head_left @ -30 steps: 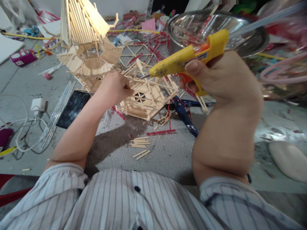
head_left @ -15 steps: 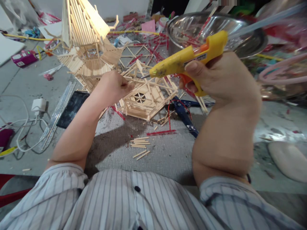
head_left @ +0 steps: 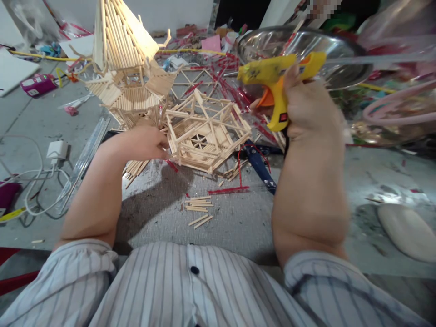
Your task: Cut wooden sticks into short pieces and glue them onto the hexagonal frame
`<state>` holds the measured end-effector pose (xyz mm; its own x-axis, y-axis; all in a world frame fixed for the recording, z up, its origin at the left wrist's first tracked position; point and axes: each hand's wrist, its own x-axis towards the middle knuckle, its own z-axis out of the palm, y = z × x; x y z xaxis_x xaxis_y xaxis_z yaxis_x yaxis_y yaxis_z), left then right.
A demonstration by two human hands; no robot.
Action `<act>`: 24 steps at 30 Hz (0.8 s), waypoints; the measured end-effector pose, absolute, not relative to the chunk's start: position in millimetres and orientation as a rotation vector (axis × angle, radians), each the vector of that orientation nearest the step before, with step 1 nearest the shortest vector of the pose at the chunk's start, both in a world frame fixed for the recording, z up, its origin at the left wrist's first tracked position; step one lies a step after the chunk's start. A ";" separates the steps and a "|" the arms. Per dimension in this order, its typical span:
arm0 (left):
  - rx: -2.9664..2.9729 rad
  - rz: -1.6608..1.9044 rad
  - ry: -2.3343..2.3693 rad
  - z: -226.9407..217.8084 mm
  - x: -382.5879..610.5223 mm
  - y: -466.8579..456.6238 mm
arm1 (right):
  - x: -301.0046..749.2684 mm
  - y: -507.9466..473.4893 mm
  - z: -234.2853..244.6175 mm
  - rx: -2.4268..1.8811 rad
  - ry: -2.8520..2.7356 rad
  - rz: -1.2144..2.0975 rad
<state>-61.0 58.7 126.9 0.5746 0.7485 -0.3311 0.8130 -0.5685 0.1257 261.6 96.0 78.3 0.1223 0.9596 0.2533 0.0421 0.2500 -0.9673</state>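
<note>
My left hand (head_left: 146,141), its fingers curled, is at the left edge of a hexagonal wooden-stick frame (head_left: 223,122); the fingertips appear to pinch that edge, partly hidden. The frame lies on the table with crossing sticks over its top. In my right hand (head_left: 306,100) is a yellow hot glue gun (head_left: 267,70) with an orange trigger, raised right of the frame, nozzle pointing left. A clear glue stick (head_left: 368,58) extends from its back. Behind my left hand stands a tiered stick tower (head_left: 131,93) with a steep roof.
Short cut sticks (head_left: 199,203) lie on the table near my body, and longer sticks (head_left: 138,170) under my left forearm. Blue-handled pliers (head_left: 260,165) lie right of the frame. A steel bowl (head_left: 357,75) stands behind the glue gun. A white charger (head_left: 57,150) with cables sits left.
My left hand has moved left and down, from above the frame to its left edge. My right hand has drawn the glue gun back to the right, away from the frame.
</note>
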 end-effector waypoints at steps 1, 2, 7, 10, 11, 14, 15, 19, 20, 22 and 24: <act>2.533 -0.445 1.272 123.9 -57.9 58.0 | 262.1 99.4 74.5 -1.123 -1.214 0.943; 2.536 -0.485 1.278 121.4 -54.8 57.3 | 261.9 101.7 71.4 -1.153 -1.186 0.967; 2.616 -0.511 1.318 115.0 -46.2 56.2 | 258.6 103.3 66.3 -1.248 -1.112 1.145; 2.673 -0.471 1.296 111.9 -45.4 56.0 | 259.3 101.8 66.9 -1.262 -1.182 1.242; 2.688 -0.456 1.297 110.6 -45.2 55.9 | 259.9 101.1 67.1 -1.258 -1.203 1.261; 2.702 -0.421 1.357 106.8 -44.4 56.6 | 260.9 97.3 68.7 -1.216 -1.226 1.303; 2.699 -0.410 1.383 105.8 -44.2 57.1 | 260.4 95.2 69.9 -1.203 -1.216 1.308; 2.676 -0.371 1.433 104.7 -44.8 60.2 | 254.8 85.0 77.6 -1.206 -1.128 1.276; 2.668 -0.361 1.432 104.9 -45.2 60.9 | 253.2 82.8 79.6 -1.210 -1.108 1.273; 2.656 -0.338 1.424 105.5 -45.7 61.8 | 251.0 79.6 83.0 -1.210 -1.078 1.286; 2.643 -0.319 1.419 106.0 -45.9 62.1 | 250.0 77.6 85.4 -1.200 -1.055 1.298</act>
<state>-45.9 62.1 106.0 0.5366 0.8080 -0.2432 0.8344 -0.5511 0.0101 250.0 77.6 85.4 0.0300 0.9958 -0.0870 -0.1183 -0.0829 -0.9895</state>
